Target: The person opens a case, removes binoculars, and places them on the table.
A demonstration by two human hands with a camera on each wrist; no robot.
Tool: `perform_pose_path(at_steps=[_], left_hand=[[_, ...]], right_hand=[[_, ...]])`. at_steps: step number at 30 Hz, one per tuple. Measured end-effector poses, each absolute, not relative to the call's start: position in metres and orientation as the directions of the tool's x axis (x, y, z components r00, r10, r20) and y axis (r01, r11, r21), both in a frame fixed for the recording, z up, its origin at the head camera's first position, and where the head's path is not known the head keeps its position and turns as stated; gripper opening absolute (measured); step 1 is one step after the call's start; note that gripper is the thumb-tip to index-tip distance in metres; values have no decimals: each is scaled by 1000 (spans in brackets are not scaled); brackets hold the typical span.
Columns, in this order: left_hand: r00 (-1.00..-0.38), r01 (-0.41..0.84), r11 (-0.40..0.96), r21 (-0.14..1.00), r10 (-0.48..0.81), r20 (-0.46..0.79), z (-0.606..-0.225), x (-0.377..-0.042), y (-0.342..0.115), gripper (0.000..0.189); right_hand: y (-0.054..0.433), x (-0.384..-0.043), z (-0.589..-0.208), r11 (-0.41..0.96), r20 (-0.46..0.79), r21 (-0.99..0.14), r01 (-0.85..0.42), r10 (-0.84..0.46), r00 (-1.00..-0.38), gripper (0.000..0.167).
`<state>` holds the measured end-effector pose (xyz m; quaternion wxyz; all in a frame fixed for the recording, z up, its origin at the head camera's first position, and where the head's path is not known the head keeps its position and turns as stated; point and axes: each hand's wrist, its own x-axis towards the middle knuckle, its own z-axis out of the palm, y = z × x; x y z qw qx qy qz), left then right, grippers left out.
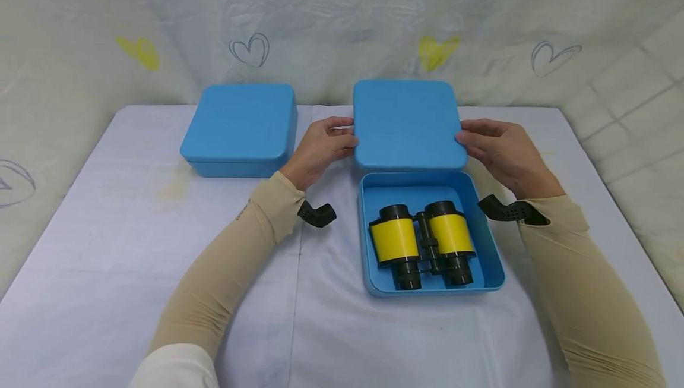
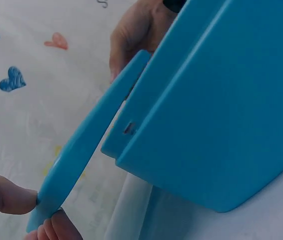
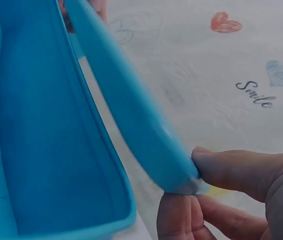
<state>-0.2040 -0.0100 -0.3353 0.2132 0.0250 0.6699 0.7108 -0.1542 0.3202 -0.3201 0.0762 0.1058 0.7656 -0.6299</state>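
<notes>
A blue lid (image 1: 408, 123) is held up behind an open blue box (image 1: 483, 227), its top face toward the head camera. My left hand (image 1: 326, 144) pinches the lid's left edge between thumb and fingers. At the opposite edge my right hand (image 1: 497, 150) pinches it the same way. In both wrist views the lid (image 2: 86, 145) stands tilted, apart from the box wall along most of its length. Inside the box lies a pair of toy binoculars (image 1: 395, 239), with black tubes and yellow bands, eyepieces toward me.
A second blue box (image 1: 240, 123), its lid on, stands at the back left of the white-covered table (image 1: 133, 227). Behind the table hangs a pale sheet (image 1: 331, 19) with printed hearts. Black wrist straps (image 1: 316, 214) jut out beside both sleeves.
</notes>
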Motion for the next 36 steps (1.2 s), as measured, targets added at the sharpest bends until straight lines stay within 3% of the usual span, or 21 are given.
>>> perform_pose_path(at_steps=[19, 36], left_hand=[[-896, -251, 133, 959, 342, -282, -348, -210, -3, 53], [-884, -264, 226, 938, 333, -329, -354, -212, -8, 57]], right_hand=[[329, -166, -329, 434, -287, -858, 275, 39, -957, 78], [327, -169, -351, 521, -319, -813, 262, -22, -947, 78]])
